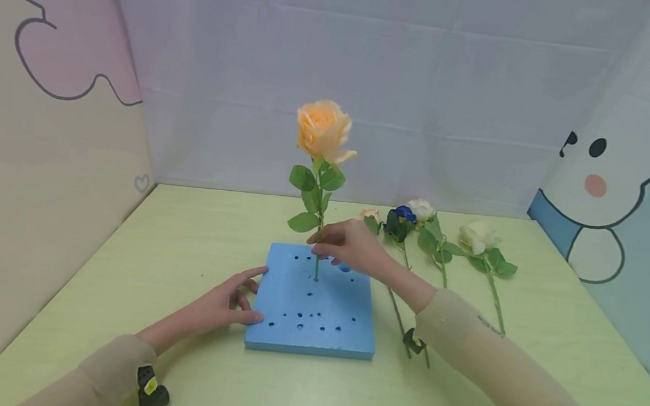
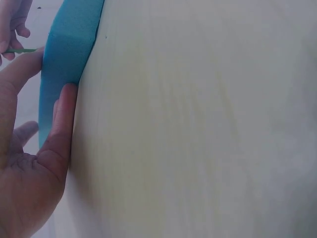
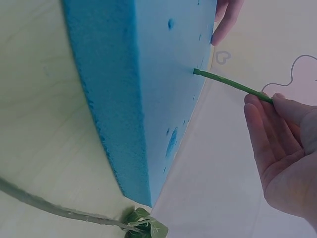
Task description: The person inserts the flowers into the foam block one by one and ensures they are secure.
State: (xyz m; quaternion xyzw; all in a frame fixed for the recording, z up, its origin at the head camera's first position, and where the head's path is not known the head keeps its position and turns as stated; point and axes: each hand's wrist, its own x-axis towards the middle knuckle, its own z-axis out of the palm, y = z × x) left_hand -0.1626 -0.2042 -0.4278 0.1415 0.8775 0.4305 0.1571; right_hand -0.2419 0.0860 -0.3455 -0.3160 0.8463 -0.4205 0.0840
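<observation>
A peach artificial rose (image 1: 324, 132) stands upright over a blue foam board (image 1: 287, 300) pocked with small holes. My right hand (image 1: 353, 247) pinches its green stem (image 3: 230, 85) between thumb and fingers, a short way above the board. The stem's lower end meets the board's top face; how deep it sits cannot be told. At the board's left edge my left hand (image 1: 223, 304) has its fingers spread, with fingertips and thumb touching the side. In the left wrist view, that hand (image 2: 29, 178) lies along the foam's side wall (image 2: 69, 54).
Right of the board, several artificial roses lie on the pale table (image 1: 182, 242): a blue one (image 1: 404, 215), a pinkish-white one (image 1: 420, 208), a cream one (image 1: 478, 237) and a small peach one (image 1: 370, 215). A white cloth wall (image 1: 338, 56) rises behind.
</observation>
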